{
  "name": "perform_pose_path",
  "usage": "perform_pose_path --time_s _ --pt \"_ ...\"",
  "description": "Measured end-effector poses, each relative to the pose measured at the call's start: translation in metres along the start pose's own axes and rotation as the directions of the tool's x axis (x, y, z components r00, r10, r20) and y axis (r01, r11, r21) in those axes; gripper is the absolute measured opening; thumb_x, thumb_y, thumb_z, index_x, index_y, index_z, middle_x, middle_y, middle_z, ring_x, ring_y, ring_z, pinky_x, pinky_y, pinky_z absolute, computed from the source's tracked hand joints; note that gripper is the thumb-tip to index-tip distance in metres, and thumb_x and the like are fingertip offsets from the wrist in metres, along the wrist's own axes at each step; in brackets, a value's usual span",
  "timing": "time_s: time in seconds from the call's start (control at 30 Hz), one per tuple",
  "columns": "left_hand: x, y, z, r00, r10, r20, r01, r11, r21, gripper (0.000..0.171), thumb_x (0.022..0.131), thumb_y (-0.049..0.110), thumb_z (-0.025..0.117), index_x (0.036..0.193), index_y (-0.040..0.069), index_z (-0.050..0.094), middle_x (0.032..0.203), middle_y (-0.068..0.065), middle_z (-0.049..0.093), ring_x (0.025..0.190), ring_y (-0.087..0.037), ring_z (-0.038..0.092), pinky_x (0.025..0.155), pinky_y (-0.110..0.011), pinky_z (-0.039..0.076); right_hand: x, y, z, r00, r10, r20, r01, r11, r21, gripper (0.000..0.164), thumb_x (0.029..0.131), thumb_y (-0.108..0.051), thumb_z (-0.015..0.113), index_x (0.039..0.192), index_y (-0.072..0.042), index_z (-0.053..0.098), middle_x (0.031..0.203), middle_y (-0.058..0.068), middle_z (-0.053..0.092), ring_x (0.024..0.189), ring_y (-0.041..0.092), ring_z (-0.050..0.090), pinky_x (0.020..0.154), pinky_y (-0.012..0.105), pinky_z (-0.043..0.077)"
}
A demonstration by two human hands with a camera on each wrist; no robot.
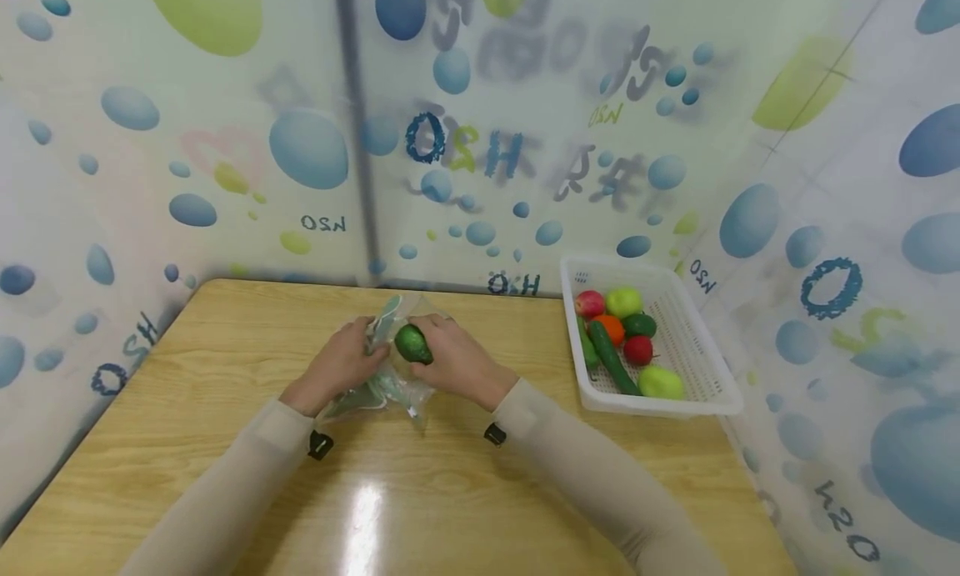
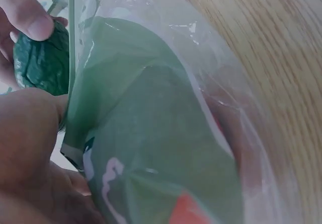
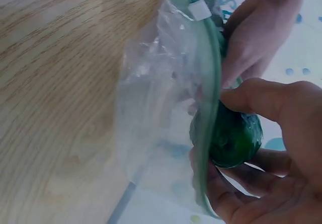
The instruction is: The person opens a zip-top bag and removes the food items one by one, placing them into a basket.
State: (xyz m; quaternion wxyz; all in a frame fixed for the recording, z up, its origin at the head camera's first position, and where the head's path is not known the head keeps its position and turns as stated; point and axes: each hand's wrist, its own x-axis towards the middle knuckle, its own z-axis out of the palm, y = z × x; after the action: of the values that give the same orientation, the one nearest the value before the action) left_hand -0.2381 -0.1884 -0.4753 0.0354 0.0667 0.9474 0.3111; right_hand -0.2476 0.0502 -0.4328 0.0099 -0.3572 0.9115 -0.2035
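A dark green, bumpy avocado (image 1: 413,344) is pinched between the thumb and fingers of my right hand (image 1: 459,359). It sits at the mouth of a clear zip bag (image 3: 156,113) and partly overlaps the green zip strip (image 3: 214,78) in the right wrist view. My left hand (image 1: 341,363) grips the bag's edge on the other side, its fingers partly hidden by the plastic. In the left wrist view, the bag's green printed panel (image 2: 161,123) fills the middle, with an orange-red patch (image 2: 187,211) near the bottom.
At the right back of the wooden table (image 1: 262,334) stands a white plastic basket (image 1: 697,334). Inside lie a cucumber (image 1: 611,358), a red apple (image 1: 589,303), green apples (image 1: 661,383), an orange (image 1: 611,329) and other produce. Patterned curtains (image 1: 465,84) surround the table.
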Motion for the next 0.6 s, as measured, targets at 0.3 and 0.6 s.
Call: perform_pose_path --time_s 0.3,0.6 --pt "-0.013 0.015 -0.004 0.997 -0.058 -0.053 0.065 0.989 0.130 0.093 0.112 0.053 0.068 0.177 -0.005 0.036 0.169 -0.046 0.047 0.150 -0.071 0.052 0.114 -0.090 0.047 -0.022 0.002 -0.020 1.000 -0.005 -0.027 0.006 0.999 0.034 0.075 0.106 -0.019 0.086 0.171 -0.003 0.053 0.159 0.019 0.069 0.129 0.028 0.076 0.106 0.041 0.067" --pt "-0.037 0.030 -0.006 0.988 -0.110 -0.106 0.127 0.977 0.171 0.097 0.109 0.059 0.073 0.176 -0.004 0.040 0.161 -0.046 0.046 0.143 -0.069 0.049 0.101 -0.090 0.050 -0.047 0.017 -0.040 0.996 0.054 -0.075 -0.050 0.998 0.048 0.074 0.105 -0.017 0.086 0.172 -0.015 0.055 0.159 0.021 0.065 0.128 0.033 0.075 0.106 0.048 0.068"
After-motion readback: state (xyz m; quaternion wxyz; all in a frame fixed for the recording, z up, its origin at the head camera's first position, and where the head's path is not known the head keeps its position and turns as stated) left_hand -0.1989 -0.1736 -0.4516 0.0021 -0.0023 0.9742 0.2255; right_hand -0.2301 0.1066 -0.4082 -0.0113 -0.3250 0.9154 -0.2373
